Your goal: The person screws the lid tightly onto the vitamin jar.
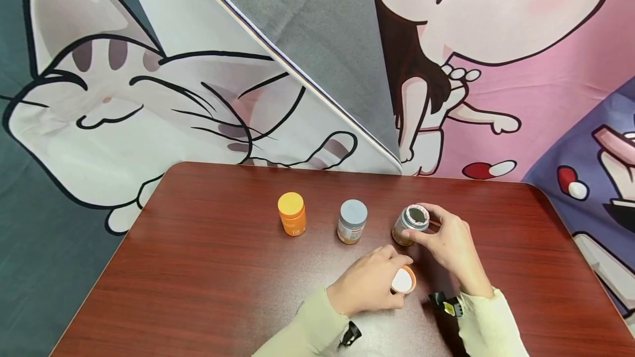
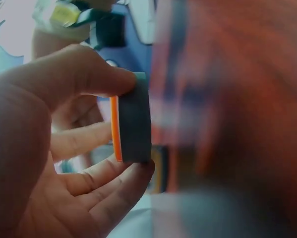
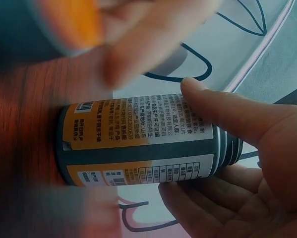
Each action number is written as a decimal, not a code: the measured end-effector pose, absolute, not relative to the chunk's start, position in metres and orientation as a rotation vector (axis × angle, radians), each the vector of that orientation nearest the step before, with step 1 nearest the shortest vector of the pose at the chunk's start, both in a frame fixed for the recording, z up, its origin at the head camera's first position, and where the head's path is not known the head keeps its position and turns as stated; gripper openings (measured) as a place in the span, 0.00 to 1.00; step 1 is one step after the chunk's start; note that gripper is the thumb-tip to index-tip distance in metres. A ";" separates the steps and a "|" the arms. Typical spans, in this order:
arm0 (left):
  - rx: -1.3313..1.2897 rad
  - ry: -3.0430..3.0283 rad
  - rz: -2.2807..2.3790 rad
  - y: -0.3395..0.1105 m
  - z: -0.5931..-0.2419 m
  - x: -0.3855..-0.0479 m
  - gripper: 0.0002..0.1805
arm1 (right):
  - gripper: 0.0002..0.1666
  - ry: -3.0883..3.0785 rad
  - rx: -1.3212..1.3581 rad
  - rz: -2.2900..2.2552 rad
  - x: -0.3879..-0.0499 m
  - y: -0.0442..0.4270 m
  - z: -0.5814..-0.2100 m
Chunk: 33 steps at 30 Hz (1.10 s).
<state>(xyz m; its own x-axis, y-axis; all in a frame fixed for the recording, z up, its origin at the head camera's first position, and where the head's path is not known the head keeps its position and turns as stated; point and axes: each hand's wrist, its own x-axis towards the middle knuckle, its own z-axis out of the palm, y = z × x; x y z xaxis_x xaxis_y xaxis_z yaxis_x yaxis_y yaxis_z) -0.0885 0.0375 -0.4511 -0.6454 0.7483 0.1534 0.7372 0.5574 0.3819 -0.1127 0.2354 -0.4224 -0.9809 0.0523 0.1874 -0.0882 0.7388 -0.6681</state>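
My left hand (image 1: 369,280) pinches a screw cap (image 1: 403,280) by its rim, just in front of the open bottle; the cap's white inner side with an orange edge faces up. In the left wrist view the cap (image 2: 134,119) shows a dark grey-blue side between thumb and fingers. My right hand (image 1: 453,241) holds the uncapped bottle (image 1: 404,227) near its top, thumb on one side and fingers on the other. The bottle (image 3: 133,141) stands on the table, with a printed orange and white label and a bare threaded neck in the right wrist view.
A capped grey-blue bottle (image 1: 352,222) stands left of the open one. Further left is an orange bottle (image 1: 292,215) with a yellow cap. All stand on the reddish-brown table (image 1: 208,269), whose far edge meets a cartoon-printed cloth (image 1: 198,98).
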 end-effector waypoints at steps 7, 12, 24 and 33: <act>1.260 2.667 1.015 0.027 -0.434 -0.097 0.35 | 0.35 -2.735 0.066 1.069 -0.112 0.237 -0.425; 1.305 2.655 1.229 0.029 -0.427 -0.102 0.35 | 0.35 -2.766 0.035 1.059 -0.112 0.237 -0.424; 1.220 2.773 1.642 0.057 -0.419 -0.120 0.31 | 0.31 -2.792 0.037 1.013 -0.114 0.239 -0.423; 1.226 2.778 1.715 0.073 -0.421 -0.130 0.36 | 0.32 -2.810 0.007 1.015 -0.114 0.239 -0.423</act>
